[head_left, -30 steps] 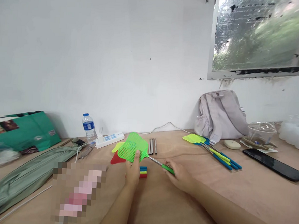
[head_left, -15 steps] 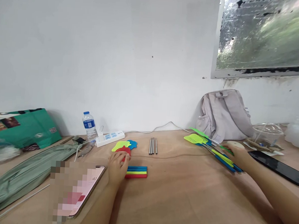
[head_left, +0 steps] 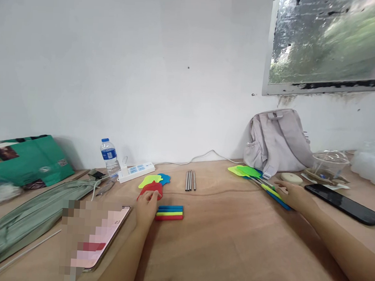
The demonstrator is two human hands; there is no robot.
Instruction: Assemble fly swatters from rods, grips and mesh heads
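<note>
Assembly of fly swatters well under way, judging from the desk (head_left: 219,244). Finished ones piled at the right, near the grey backpack (head_left: 278,139) — the finished swatters (head_left: 261,183) with green and yellow heads and blue and yellow handles, the green one lying on top. Left to do: three loose swatter heads (head_left: 153,185) in red, yellow and blue, three metal rods (head_left: 190,180) side by side, and three handle grips (head_left: 169,212) stacked blue, yellow, red. Roughly half done, by that count.

Right hand (head_left: 294,195) resting on the handles of the finished pile, fingers laid loosely over them; whether gripping or letting go, cannot tell. Left hand (head_left: 147,206) on the red head, fingertips pinching its near edge, just beside the grips.

Against a second ago — green swatter no longer held between both hands at mid-desk, now set on the right pile. Compared with half a second back, right hand in much the same spot at the handles, the green head settled lower onto the pile; left hand in place on the red head. Phone (head_left: 97,245), water bottle (head_left: 109,156) and power strip (head_left: 136,172) unmoved.
</note>
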